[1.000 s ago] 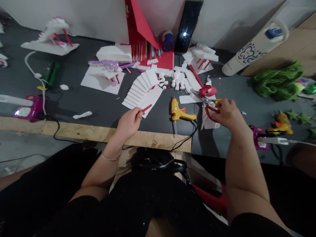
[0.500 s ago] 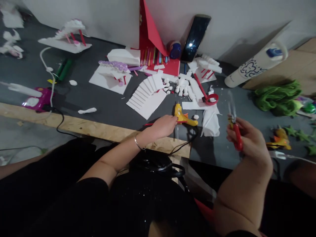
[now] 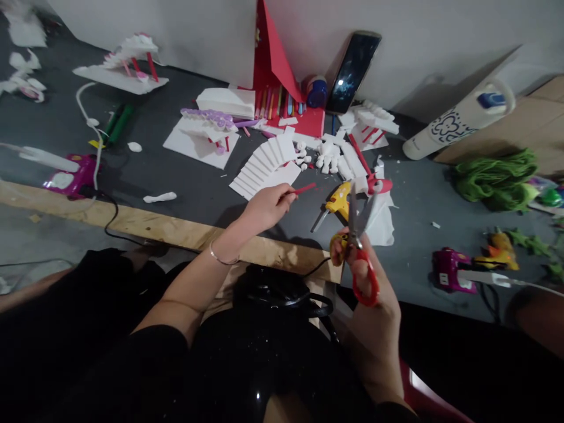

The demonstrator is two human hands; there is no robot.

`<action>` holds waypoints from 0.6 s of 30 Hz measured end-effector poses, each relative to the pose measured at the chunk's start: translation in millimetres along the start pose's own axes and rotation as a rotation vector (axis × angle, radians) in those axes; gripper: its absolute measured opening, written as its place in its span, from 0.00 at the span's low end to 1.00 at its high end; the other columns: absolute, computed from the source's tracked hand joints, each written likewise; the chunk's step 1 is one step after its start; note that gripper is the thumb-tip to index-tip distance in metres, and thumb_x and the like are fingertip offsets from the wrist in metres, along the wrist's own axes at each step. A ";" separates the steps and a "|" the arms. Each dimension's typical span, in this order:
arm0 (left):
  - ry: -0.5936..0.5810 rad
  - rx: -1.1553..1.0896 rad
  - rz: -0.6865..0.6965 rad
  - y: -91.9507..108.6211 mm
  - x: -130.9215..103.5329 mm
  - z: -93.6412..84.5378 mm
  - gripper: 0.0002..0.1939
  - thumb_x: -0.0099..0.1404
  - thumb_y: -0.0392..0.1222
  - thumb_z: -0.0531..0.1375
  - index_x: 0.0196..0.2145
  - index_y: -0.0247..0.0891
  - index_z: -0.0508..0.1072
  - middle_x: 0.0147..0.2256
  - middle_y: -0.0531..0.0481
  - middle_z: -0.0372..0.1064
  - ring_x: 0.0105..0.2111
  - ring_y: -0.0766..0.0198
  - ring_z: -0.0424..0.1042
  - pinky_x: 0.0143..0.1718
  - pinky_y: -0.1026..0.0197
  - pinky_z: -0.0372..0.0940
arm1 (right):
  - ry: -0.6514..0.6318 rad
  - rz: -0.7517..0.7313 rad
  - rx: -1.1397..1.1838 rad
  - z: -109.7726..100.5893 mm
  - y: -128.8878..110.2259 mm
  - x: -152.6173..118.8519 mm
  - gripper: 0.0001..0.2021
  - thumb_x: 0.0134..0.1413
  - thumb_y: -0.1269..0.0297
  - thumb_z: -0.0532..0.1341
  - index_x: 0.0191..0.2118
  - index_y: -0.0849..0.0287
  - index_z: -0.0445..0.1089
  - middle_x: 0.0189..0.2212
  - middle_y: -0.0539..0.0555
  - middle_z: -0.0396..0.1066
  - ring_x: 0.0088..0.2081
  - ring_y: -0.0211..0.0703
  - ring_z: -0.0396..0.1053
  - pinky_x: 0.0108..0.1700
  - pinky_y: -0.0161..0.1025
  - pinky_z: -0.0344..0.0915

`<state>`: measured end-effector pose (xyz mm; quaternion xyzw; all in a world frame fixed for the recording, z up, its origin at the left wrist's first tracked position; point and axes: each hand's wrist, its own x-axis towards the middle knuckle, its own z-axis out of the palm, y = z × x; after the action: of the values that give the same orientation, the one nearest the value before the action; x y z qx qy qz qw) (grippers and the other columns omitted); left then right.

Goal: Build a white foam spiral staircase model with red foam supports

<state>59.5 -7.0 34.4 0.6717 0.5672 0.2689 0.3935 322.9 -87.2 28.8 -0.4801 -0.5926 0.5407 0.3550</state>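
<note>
Nearest, at my two o'clock, the right hand (image 3: 382, 288) grips red-handled metal scissors (image 3: 354, 237), blades parted; I judge a hasty swing could nick the left hand (image 3: 268, 208), pinching a slim red stick (image 3: 305, 188) at twelve, or snag the yellow plastic glue gun (image 3: 338, 201) at one. Beyond, matte white strips (image 3: 261, 160) fan out like steps.
</note>
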 end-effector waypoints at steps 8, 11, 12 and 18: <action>0.209 -0.429 -0.020 -18.0 -46.4 -20.6 0.10 0.74 0.44 0.56 0.37 0.38 0.74 0.26 0.52 0.71 0.23 0.70 0.63 0.27 0.65 0.58 | -0.126 0.054 -0.601 35.2 -24.9 28.4 0.33 0.55 0.29 0.60 0.50 0.54 0.67 0.31 0.52 0.72 0.29 0.45 0.68 0.35 0.42 0.66; 0.165 -0.497 -0.045 -17.4 -51.2 -23.1 0.11 0.73 0.45 0.57 0.35 0.38 0.73 0.25 0.53 0.70 0.21 0.71 0.60 0.24 0.65 0.55 | -0.156 0.059 -0.613 47.0 -32.2 33.3 0.34 0.55 0.27 0.59 0.49 0.56 0.69 0.29 0.53 0.72 0.28 0.45 0.68 0.33 0.41 0.66; 0.146 -0.511 -0.053 -17.0 -52.1 -24.1 0.11 0.72 0.45 0.57 0.34 0.38 0.73 0.25 0.53 0.69 0.21 0.72 0.60 0.24 0.66 0.54 | -0.158 0.058 -0.609 50.0 -33.6 34.2 0.35 0.55 0.27 0.59 0.49 0.56 0.69 0.29 0.53 0.73 0.28 0.45 0.69 0.33 0.41 0.66; 0.103 -0.525 -0.073 -16.3 -55.3 -27.8 0.10 0.71 0.40 0.56 0.31 0.39 0.71 0.24 0.54 0.69 0.21 0.73 0.59 0.24 0.67 0.54 | -0.152 -0.028 -0.610 57.2 -29.4 35.6 0.34 0.57 0.29 0.59 0.50 0.57 0.72 0.28 0.52 0.74 0.28 0.43 0.69 0.33 0.39 0.66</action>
<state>16.4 -53.9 40.7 0.5113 0.5210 0.4261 0.5344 253.5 -69.1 44.8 -0.5144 -0.7588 0.3675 0.1568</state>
